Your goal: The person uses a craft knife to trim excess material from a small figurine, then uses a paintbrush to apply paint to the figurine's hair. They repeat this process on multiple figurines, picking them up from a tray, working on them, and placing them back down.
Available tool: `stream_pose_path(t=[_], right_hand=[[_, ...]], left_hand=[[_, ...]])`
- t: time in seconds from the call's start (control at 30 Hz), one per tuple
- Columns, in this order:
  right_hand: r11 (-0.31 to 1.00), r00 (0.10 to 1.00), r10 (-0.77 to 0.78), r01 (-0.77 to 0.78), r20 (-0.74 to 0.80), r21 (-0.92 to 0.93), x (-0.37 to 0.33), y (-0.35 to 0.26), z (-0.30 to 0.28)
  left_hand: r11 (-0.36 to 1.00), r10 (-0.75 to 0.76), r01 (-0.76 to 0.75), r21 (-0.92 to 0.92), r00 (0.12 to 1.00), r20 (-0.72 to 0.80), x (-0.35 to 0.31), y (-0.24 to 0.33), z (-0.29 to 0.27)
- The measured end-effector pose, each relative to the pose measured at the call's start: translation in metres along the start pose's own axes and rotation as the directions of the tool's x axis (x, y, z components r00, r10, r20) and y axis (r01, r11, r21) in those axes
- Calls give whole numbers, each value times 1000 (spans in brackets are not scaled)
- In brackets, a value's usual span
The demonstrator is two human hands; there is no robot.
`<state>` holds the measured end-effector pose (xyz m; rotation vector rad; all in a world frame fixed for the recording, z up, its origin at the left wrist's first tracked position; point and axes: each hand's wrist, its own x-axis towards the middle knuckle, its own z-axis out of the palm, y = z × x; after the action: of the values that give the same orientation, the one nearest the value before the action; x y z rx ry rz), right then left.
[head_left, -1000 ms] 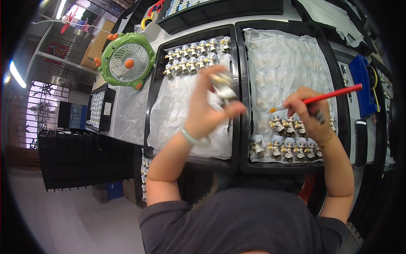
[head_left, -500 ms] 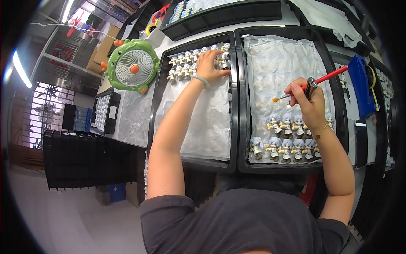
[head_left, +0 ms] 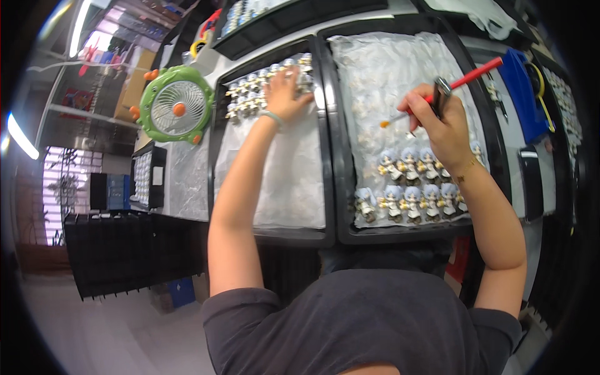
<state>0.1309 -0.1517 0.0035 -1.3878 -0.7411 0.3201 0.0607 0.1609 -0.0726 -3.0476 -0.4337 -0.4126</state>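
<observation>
My left hand [head_left: 286, 98], slightly blurred, reaches over rows of small figurines [head_left: 253, 94] at the far end of the left black tray [head_left: 329, 187]. Its fingers are spread above or against the figurines at the row's right end; contact cannot be made out. Over the right black tray [head_left: 350, 232], my right hand [head_left: 445, 128] grips a paintbrush [head_left: 476, 72] with a red handle and an orange tip pointing left. A shiny dark tool [head_left: 441, 94] also sticks up from that hand, its kind unclear. Below it stand two rows of pale-haired figurines [head_left: 411, 203] in white outfits.
Crumpled white sheeting [head_left: 400, 56] lines the right tray. A green fan [head_left: 177, 105] stands left of the trays. To the right are a blue holder [head_left: 525, 97] with yellow tape and a black oblong object [head_left: 530, 184]. Another black tray [head_left: 300, 28] lies behind.
The whole view has shifted, so trays and fan appear farther left. My left hand has come slightly nearer over the figurines, its fingers flatter. My right hand keeps its hold on the paintbrush.
</observation>
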Motion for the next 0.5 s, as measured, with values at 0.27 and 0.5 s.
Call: stream_pose_path(t=[0.27, 0.5], right_hand=[[992, 998, -21, 29, -60, 125, 4, -1, -8], [994, 999, -24, 28, -38, 109, 6, -2, -5]], left_hand=[[900, 433, -414, -137, 810, 396, -46, 172, -72], [941, 313, -230, -250, 870, 380, -60, 166, -67]])
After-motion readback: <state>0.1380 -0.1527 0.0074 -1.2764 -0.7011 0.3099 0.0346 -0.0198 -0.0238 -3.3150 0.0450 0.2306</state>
